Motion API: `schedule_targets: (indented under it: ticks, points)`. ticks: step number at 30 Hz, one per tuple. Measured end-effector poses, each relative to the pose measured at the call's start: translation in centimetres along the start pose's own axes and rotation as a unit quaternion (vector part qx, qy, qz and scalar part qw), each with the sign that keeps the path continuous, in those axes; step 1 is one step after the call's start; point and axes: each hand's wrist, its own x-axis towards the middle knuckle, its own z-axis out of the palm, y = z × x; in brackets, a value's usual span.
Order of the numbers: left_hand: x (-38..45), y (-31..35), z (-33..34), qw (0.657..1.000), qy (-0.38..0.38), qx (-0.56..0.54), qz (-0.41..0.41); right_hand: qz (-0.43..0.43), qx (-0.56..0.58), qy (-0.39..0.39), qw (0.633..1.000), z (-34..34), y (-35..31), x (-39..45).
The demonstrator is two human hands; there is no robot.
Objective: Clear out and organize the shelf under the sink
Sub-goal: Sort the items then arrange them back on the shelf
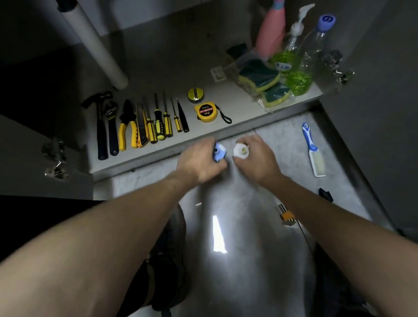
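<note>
Both hands meet over the floor just in front of the shelf edge. The left hand is closed around a small blue and white object, blurred, perhaps a roll or cap; the right hand pinches a white ring-shaped piece with a pale hollow centre. The two items sit close together but apart.

On the shelf, a row of tools lies side by side, handles toward the person: a black hammer, a dark wrench, yellow-handled pliers, and several yellow-and-black screwdrivers. Right of them sit a round yellow tape roll and a yellow tape measure with a black strap. Further right, green-and-yellow sponges in clear wrap lean by a pump bottle and a clear bottle with a blue cap, both holding green liquid, and a pink spray bottle behind. A white drain pipe slants down onto the shelf at left.

On the glossy grey floor, a blue and white brush lies to the right, and a set of hex keys rests beside the right forearm
</note>
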Motion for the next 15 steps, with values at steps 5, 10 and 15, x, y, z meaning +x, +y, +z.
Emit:
schedule_targets:
  ticks: [5, 10, 15]
  points:
    - [8.3, 1.4, -5.4, 0.999, 0.043, 0.019, 0.025, 0.003, 0.015, 0.062, 0.998, -1.8, -2.9, 6.5]
    - [15.2, 0.7, -7.7, 0.997, 0.023, 0.069, 0.004, 0.046, 0.018, 0.083, 0.995, -0.7, -3.1, 10.8]
    - [18.9, -0.6, -7.3, 0.994, -0.009, 0.110, 0.008, 0.074, 0.054, 0.088, 0.992, 1.5, -2.7, 12.2]
